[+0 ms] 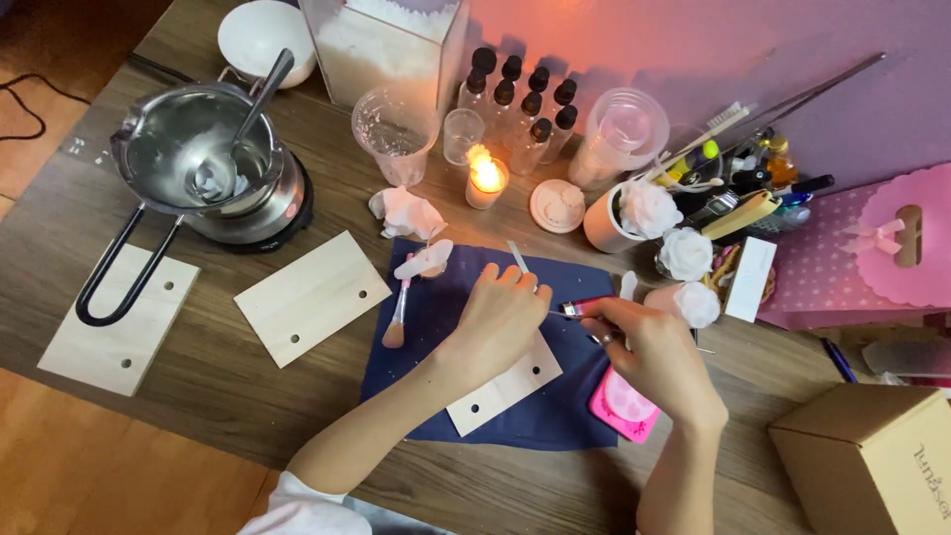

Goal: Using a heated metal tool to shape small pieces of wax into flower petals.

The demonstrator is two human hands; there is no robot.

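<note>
Left hand (500, 315) is curling over a wood slat (505, 388) on the blue cloth (436, 327), fingers pinching a thin white strip (518, 258); right hand (649, 352) is closing on a small pink-handled tool (580, 308), tip pointing at the left fingers. Pink mould (622, 406) is lying just under the right wrist. Brush (399, 315) is resting on the cloth's left side, lit candle (485, 180) burning further up the table (218, 396)

A wooden board (505, 388) lies on the cloth (555, 416), candle (485, 181) behind it.
</note>
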